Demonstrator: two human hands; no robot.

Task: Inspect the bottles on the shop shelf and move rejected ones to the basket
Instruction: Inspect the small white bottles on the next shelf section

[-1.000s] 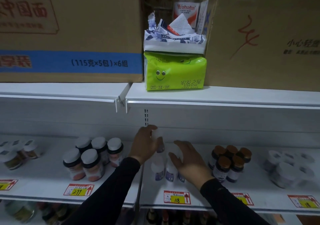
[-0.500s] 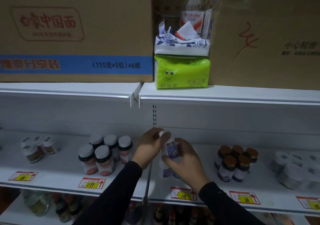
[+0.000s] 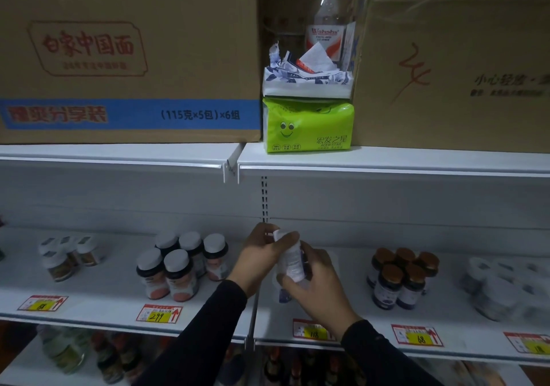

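A small white bottle (image 3: 291, 260) with a purple label is held above the middle shelf (image 3: 342, 314), tilted with its cap up and left. My left hand (image 3: 260, 254) grips its upper part and cap. My right hand (image 3: 315, 287) holds its lower end from the front. Below my hands another white bottle (image 3: 279, 292) of the same kind stands on the shelf, mostly hidden. No basket is in view.
White-capped jars (image 3: 178, 266) stand left of my hands, brown-capped dark bottles (image 3: 401, 278) to the right, white rolls (image 3: 503, 284) at far right. Small jars (image 3: 65, 257) sit at far left. The upper shelf carries cardboard boxes (image 3: 128, 55), tissue packs (image 3: 308, 126) and a water bottle (image 3: 327, 16).
The bottle has been lifted off the shelf and my right hand came up under it. It has since been turned, so its purple label faces away more.
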